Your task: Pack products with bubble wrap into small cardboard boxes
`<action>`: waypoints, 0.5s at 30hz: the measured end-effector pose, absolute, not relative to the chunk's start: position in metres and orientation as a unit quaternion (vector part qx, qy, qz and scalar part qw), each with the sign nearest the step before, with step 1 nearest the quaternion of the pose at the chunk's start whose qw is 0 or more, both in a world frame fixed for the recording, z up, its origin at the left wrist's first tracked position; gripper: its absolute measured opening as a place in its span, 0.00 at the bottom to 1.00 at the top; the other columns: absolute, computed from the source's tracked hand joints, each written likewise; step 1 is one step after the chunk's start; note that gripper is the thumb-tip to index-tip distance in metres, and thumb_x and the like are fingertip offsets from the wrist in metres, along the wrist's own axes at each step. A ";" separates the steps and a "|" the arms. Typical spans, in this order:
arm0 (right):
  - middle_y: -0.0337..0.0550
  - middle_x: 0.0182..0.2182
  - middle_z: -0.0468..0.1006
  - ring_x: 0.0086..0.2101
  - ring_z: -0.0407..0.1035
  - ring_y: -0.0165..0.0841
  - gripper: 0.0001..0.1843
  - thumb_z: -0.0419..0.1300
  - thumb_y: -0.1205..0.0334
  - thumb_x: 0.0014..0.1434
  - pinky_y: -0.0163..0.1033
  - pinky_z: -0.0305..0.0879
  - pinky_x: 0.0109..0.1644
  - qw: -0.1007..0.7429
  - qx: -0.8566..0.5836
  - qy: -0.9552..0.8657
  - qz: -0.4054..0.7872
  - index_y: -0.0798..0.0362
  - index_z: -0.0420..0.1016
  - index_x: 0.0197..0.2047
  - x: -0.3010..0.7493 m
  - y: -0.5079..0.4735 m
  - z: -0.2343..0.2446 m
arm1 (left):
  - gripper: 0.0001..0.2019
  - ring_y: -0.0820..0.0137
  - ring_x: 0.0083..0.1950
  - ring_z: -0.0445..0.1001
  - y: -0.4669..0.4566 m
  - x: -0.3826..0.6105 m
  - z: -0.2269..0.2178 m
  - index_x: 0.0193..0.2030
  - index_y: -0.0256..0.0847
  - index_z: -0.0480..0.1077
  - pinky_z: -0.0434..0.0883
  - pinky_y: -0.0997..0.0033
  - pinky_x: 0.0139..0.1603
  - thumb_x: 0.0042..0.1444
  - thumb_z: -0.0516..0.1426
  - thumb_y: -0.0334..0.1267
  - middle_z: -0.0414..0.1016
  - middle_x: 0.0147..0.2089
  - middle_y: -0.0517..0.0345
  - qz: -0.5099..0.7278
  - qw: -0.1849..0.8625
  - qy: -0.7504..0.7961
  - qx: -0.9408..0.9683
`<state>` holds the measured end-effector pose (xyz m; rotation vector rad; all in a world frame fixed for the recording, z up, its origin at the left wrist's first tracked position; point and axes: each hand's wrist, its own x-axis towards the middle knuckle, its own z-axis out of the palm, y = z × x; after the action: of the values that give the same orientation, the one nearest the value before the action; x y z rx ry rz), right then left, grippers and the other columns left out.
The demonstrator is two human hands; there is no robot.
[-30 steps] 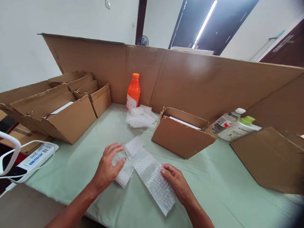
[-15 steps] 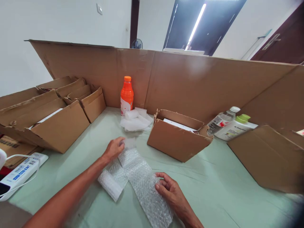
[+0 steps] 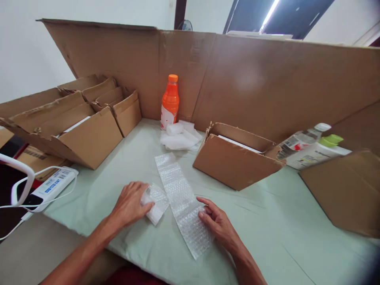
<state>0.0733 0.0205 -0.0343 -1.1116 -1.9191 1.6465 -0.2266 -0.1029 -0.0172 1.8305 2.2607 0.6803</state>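
Clear bubble wrap lies in a long strip (image 3: 181, 198) on the pale green table cover (image 3: 282, 233), running from in front of the orange bottle (image 3: 170, 102) toward the person. The right hand (image 3: 218, 223) rests on the strip's near end, fingers slightly spread and laid flat on the plastic. The left hand (image 3: 130, 204) sits just left of the strip on a smaller folded piece of bubble wrap (image 3: 158, 202). Its fingers are close together and curled down onto the piece, but whether the thumb grips underneath cannot be told.

The bottle stands upright against the tall cardboard screen (image 3: 267, 79), with a heap of white foam sheets (image 3: 179, 138) touching its base. To the bottle's right and nearer the person is a small open carton (image 3: 234, 164); beyond it two plastic bottles (image 3: 308, 146) lie on their sides, behind a flat cardboard sheet (image 3: 347, 190). Left of the orange bottle stand several open cartons (image 3: 89, 138) — and nearer, at the table's edge, a white power strip (image 3: 53, 186).
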 end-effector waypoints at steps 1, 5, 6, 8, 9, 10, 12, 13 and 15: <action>0.34 0.25 0.60 0.26 0.58 0.30 0.28 0.60 0.44 0.59 0.35 0.55 0.29 0.190 -0.399 -0.684 0.581 0.51 0.72 0.58 0.072 0.020 -0.033 | 0.19 0.51 0.54 0.73 -0.116 -0.223 -0.026 0.52 0.40 0.73 0.70 0.47 0.55 0.52 0.62 0.40 0.77 0.53 0.46 0.227 0.074 0.752 0.614; 0.35 0.25 0.66 0.26 0.63 0.31 0.27 0.58 0.46 0.61 0.36 0.61 0.30 0.180 -0.406 -0.718 0.536 0.52 0.73 0.57 0.072 0.019 -0.029 | 0.10 0.55 0.57 0.73 -0.145 -0.218 -0.051 0.46 0.42 0.73 0.71 0.50 0.56 0.57 0.57 0.35 0.74 0.57 0.46 0.289 0.054 0.738 0.608; 0.37 0.27 0.71 0.27 0.66 0.32 0.26 0.58 0.47 0.61 0.37 0.64 0.31 0.180 -0.411 -0.737 0.505 0.51 0.73 0.58 0.074 0.018 -0.027 | 0.07 0.56 0.56 0.73 -0.149 -0.219 -0.052 0.43 0.43 0.72 0.72 0.52 0.54 0.59 0.56 0.34 0.74 0.56 0.46 0.307 0.054 0.731 0.607; 0.45 0.38 0.78 0.35 0.73 0.38 0.23 0.59 0.50 0.61 0.41 0.71 0.36 0.213 -0.432 -0.783 0.393 0.49 0.74 0.57 0.078 0.014 -0.020 | 0.04 0.59 0.57 0.74 -0.154 -0.219 -0.048 0.39 0.43 0.70 0.73 0.56 0.53 0.61 0.54 0.32 0.74 0.56 0.46 0.343 0.049 0.716 0.606; 0.49 0.46 0.79 0.42 0.74 0.42 0.21 0.59 0.51 0.62 0.45 0.73 0.40 0.243 -0.442 -0.801 0.322 0.48 0.75 0.56 0.078 0.011 -0.016 | 0.05 0.60 0.58 0.73 -0.156 -0.219 -0.045 0.39 0.43 0.70 0.73 0.58 0.53 0.62 0.53 0.31 0.73 0.57 0.46 0.361 0.041 0.709 0.605; 0.51 0.52 0.77 0.49 0.73 0.45 0.19 0.58 0.53 0.62 0.48 0.73 0.45 0.274 -0.445 -0.814 0.256 0.48 0.75 0.55 0.078 0.007 -0.011 | 0.05 0.62 0.59 0.73 -0.158 -0.218 -0.042 0.39 0.43 0.69 0.73 0.60 0.54 0.63 0.53 0.31 0.72 0.58 0.46 0.379 0.030 0.701 0.603; 0.51 0.57 0.75 0.56 0.69 0.46 0.17 0.58 0.55 0.64 0.53 0.72 0.53 0.309 -0.413 -0.838 0.178 0.46 0.74 0.55 0.070 -0.003 0.000 | 0.06 0.63 0.61 0.71 -0.162 -0.213 -0.036 0.40 0.43 0.68 0.72 0.63 0.56 0.64 0.52 0.28 0.70 0.60 0.46 0.411 -0.010 0.687 0.600; 0.51 0.57 0.75 0.56 0.69 0.46 0.17 0.58 0.56 0.65 0.53 0.71 0.55 0.305 -0.380 -0.856 0.173 0.46 0.73 0.56 0.064 -0.008 0.005 | 0.06 0.63 0.61 0.71 -0.164 -0.210 -0.034 0.41 0.43 0.68 0.71 0.62 0.56 0.63 0.53 0.28 0.69 0.60 0.46 0.419 -0.031 0.680 0.601; 0.49 0.56 0.76 0.56 0.71 0.43 0.20 0.59 0.57 0.65 0.52 0.71 0.57 0.273 -0.301 -0.894 0.192 0.45 0.71 0.59 0.048 -0.019 0.012 | 0.06 0.62 0.61 0.71 -0.172 -0.200 -0.032 0.41 0.43 0.69 0.71 0.61 0.58 0.62 0.55 0.28 0.69 0.61 0.46 0.417 -0.048 0.665 0.618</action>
<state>0.0481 -0.0195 0.0121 -0.8095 -2.4047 0.5154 -0.2003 -0.1722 -0.0325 2.0050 2.1545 1.3509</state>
